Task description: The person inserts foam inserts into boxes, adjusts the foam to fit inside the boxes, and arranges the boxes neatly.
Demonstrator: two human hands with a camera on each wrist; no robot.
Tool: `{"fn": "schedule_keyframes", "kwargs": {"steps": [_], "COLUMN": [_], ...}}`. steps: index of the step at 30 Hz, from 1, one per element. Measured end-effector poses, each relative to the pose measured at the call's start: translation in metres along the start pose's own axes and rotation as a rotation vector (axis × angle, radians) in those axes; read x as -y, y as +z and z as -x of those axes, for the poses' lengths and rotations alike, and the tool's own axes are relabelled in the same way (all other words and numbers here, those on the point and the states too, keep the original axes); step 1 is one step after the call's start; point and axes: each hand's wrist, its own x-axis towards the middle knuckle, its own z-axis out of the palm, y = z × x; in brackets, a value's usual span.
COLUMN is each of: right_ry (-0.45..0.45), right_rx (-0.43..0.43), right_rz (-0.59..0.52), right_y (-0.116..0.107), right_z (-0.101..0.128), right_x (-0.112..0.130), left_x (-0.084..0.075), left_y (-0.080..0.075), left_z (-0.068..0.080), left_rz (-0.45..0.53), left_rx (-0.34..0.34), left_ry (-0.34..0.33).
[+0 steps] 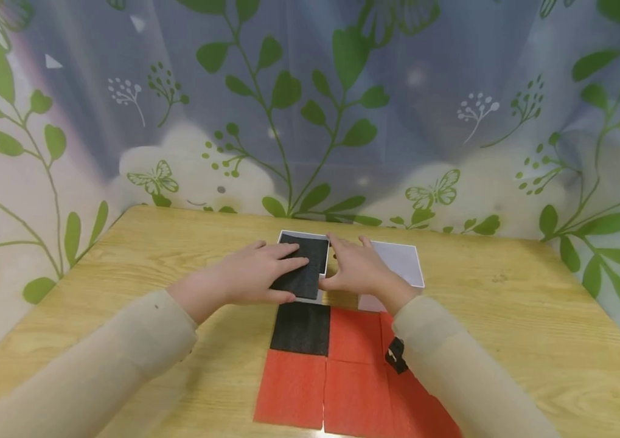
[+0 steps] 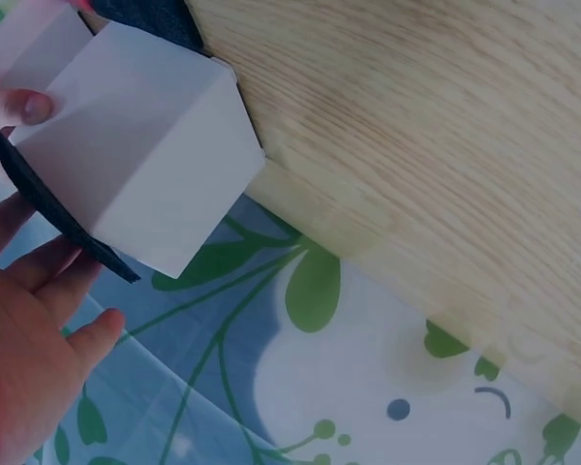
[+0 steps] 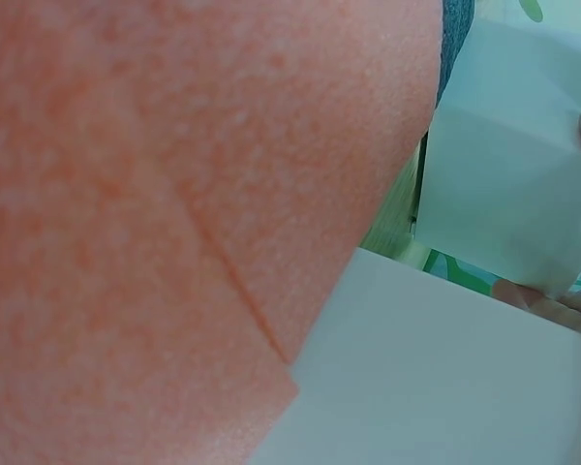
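In the head view a black felt-like square (image 1: 304,277) lies over a small white box (image 1: 301,233), slightly askew, with part of the box's rim showing behind it. My left hand (image 1: 238,271) rests on this square, its fingers stretched across the top. In the left wrist view the square (image 2: 53,208) appears edge-on along the box (image 2: 140,145), with fingers against it. My right hand (image 1: 361,267) holds the box's right side, thumb at the front and forefinger at the far corner. The right wrist view is mostly filled by close, blurred skin.
A white open box part (image 1: 400,261) stands right behind my right hand. Red squares (image 1: 293,386) and another black square (image 1: 301,328) lie side by side in front, with a small black cut-out piece (image 1: 396,356) beside my right sleeve. A leaf-patterned curtain (image 1: 310,121) hangs behind the wooden table (image 1: 507,298).
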Motion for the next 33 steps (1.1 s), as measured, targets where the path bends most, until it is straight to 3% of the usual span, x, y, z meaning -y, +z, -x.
{"fn": "schedule_keyframes", "kwargs": {"steps": [12,23,33], "right_ry": [0.01,-0.01,-0.003], "right_rx": [0.015,-0.012,-0.014], "right_rz": [-0.027,-0.026,-0.017], "right_y": [0.006,0.001,0.0], "right_z": [0.001,0.001,0.001], "right_x": [0.001,0.002,0.004], "left_x": [-0.007,-0.013,-0.014], "left_y": [0.006,0.007,0.01], "left_z": [-0.004,-0.004,-0.005], "left_rz": [0.057,0.07,0.066], "left_rx": [0.025,-0.062,-0.078], "left_ry": [0.014,-0.006,-0.038]}}
